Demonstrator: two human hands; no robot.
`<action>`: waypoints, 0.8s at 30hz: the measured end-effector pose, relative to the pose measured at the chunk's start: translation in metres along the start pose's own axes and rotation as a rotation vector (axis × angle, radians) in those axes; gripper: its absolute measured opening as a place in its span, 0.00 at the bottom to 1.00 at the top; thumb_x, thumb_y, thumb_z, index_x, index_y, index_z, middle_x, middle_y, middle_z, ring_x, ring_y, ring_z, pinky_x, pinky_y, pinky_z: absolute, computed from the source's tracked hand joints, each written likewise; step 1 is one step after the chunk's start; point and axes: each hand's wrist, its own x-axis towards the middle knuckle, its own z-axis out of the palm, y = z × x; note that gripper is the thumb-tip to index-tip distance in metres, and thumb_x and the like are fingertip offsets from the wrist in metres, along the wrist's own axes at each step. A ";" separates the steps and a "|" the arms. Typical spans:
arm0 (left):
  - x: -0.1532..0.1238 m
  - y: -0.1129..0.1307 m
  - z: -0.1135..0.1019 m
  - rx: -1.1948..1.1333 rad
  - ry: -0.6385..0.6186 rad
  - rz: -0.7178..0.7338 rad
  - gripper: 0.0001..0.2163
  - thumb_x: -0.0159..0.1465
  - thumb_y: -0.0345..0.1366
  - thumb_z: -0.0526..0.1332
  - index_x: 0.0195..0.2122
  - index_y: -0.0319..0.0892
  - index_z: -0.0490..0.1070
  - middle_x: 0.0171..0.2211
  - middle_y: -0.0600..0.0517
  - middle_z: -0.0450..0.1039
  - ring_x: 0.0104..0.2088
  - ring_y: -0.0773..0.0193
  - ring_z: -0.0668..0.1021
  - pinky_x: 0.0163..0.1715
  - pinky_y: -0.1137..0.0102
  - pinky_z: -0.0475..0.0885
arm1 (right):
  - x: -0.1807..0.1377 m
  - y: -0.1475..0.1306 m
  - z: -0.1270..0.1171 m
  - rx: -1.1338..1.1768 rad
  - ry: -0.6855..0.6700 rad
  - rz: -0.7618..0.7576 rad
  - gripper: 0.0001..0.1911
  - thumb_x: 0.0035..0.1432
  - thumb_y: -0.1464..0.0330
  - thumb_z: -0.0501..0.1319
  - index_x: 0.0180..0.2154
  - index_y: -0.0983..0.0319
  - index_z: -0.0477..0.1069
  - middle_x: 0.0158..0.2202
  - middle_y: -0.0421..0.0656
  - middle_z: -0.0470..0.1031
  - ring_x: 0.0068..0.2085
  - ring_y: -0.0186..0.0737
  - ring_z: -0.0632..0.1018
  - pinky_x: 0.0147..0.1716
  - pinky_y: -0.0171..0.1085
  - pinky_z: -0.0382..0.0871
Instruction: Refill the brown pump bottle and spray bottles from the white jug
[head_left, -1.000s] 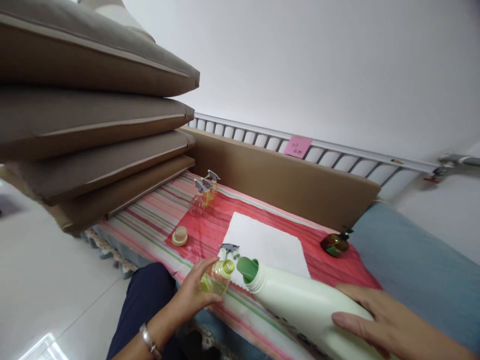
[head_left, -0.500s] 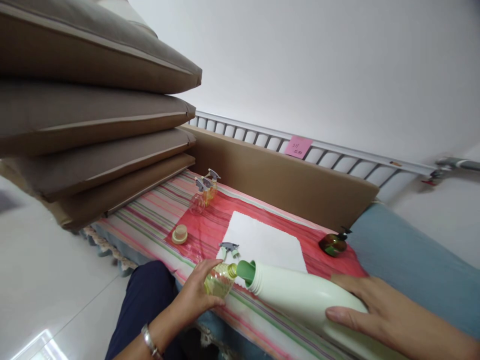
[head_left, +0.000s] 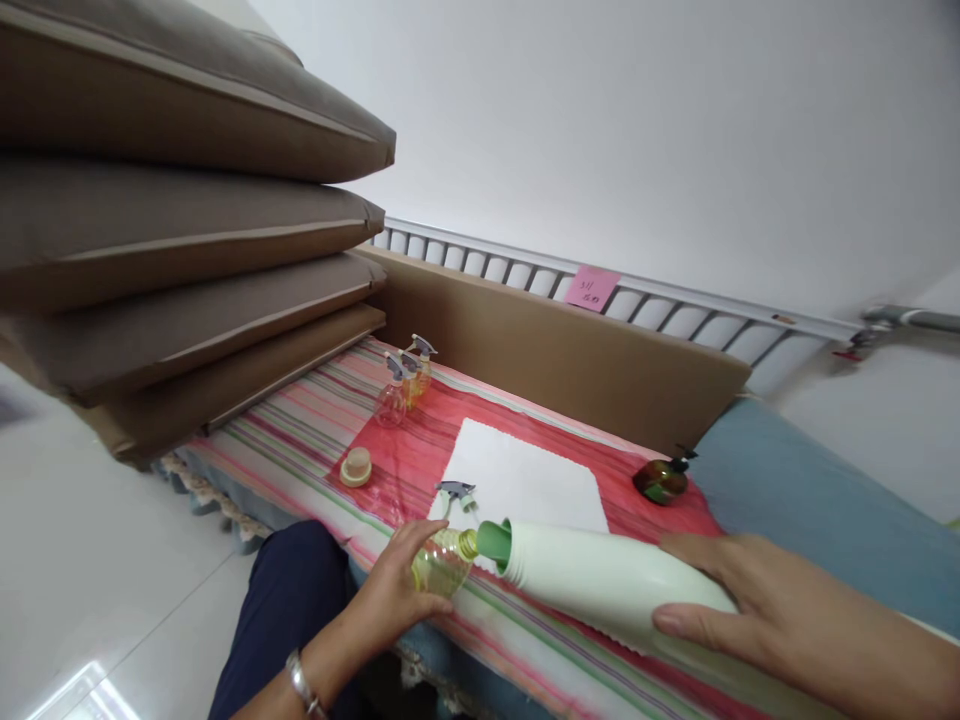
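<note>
Head view: right hand (head_left: 780, 625) clasps the white jug (head_left: 600, 585), tipped sideways with its green spout (head_left: 493, 541) pointing to nine o'clock and touching the mouth of the small bottle (head_left: 442, 560) (open, tilted), which the left hand (head_left: 394, 595) grips.

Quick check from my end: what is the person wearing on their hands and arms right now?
Both hands are bare, no gloves. The left hand has a silver metal bracelet at the wrist, and no sleeve shows on that forearm. The right hand shows no ring, watch or sleeve in view. No markings are visible on either arm.
</note>
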 end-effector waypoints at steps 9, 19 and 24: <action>0.002 -0.002 0.003 -0.033 -0.013 0.013 0.36 0.41 0.32 0.73 0.53 0.48 0.64 0.51 0.46 0.67 0.52 0.50 0.68 0.53 0.58 0.62 | 0.001 0.002 -0.002 -0.059 0.021 0.000 0.19 0.52 0.48 0.54 0.33 0.54 0.72 0.34 0.41 0.77 0.33 0.46 0.76 0.31 0.38 0.66; 0.004 0.007 0.006 -0.027 -0.029 -0.024 0.35 0.41 0.34 0.73 0.53 0.47 0.64 0.51 0.45 0.67 0.53 0.50 0.68 0.53 0.57 0.62 | -0.003 0.003 -0.005 -0.083 0.059 -0.001 0.18 0.51 0.49 0.56 0.32 0.55 0.73 0.32 0.43 0.78 0.31 0.48 0.76 0.29 0.39 0.67; 0.005 0.013 0.009 -0.021 -0.024 -0.045 0.35 0.42 0.35 0.72 0.52 0.46 0.65 0.51 0.45 0.67 0.53 0.50 0.68 0.54 0.57 0.61 | -0.007 0.005 -0.009 -0.116 0.080 0.011 0.18 0.50 0.49 0.56 0.34 0.53 0.73 0.33 0.42 0.78 0.32 0.48 0.77 0.30 0.39 0.68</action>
